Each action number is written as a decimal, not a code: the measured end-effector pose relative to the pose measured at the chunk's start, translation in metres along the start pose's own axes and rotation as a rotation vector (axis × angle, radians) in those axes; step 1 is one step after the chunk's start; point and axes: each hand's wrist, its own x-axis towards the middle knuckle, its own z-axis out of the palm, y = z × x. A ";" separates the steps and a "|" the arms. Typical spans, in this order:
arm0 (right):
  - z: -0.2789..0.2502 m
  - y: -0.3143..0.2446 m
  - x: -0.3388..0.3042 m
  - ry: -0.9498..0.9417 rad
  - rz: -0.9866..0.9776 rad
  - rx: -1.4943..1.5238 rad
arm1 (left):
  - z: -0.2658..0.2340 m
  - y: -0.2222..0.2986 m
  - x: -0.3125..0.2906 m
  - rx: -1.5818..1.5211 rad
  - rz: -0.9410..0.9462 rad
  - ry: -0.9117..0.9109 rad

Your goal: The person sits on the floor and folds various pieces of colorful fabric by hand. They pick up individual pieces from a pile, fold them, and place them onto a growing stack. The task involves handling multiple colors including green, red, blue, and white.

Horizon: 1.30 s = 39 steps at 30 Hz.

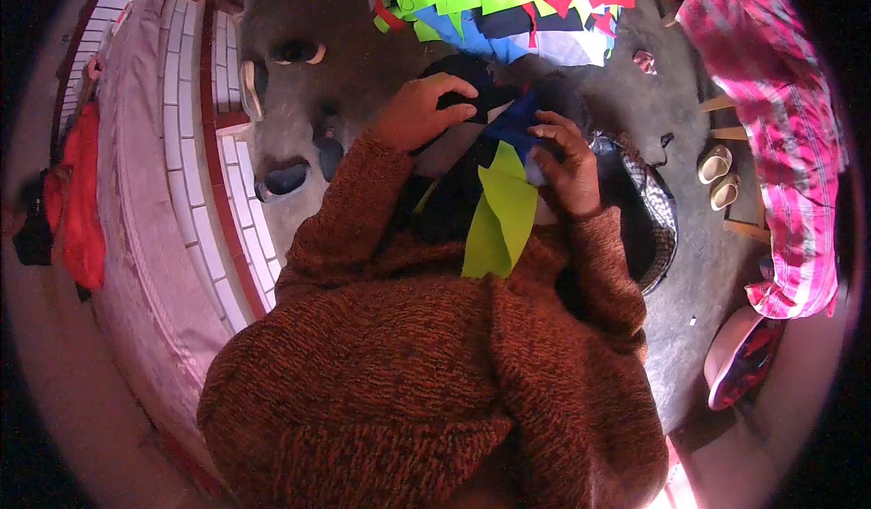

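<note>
My left hand (422, 110) is curved over dark cloth on my lap, its thumb and forefinger apart with a gap between them. Across from it, my right hand (567, 160) has bent fingers at the edge of a blue cloth piece (514, 122). Below the blue piece, a yellow-green cloth scrap (501, 219) with a pointed tip hangs down over my lap, creased along its length. Pale grey and black cloth pieces lie between my hands, partly hidden by them.
A heap of bright cloth scraps (499, 10) lies on the floor ahead. Shoes (283, 179) stand at the left by a white-tiled step (186, 164). To the right are a dark checked-edge bag (658, 210), beige clogs (719, 178), a pink plaid cloth (780, 128) and a pink basin (730, 355).
</note>
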 end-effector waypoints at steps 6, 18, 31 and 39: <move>0.003 0.007 -0.002 0.063 0.022 0.161 | 0.007 0.008 -0.014 0.107 0.119 -0.047; -0.004 0.007 -0.002 0.136 0.213 0.586 | 0.028 0.018 -0.020 -0.023 0.183 -0.013; -0.004 0.003 -0.003 0.175 0.237 0.601 | 0.048 0.017 -0.010 0.065 0.175 0.054; -0.003 -0.004 0.000 0.194 0.271 0.473 | 0.022 0.041 -0.011 -0.618 -0.258 0.039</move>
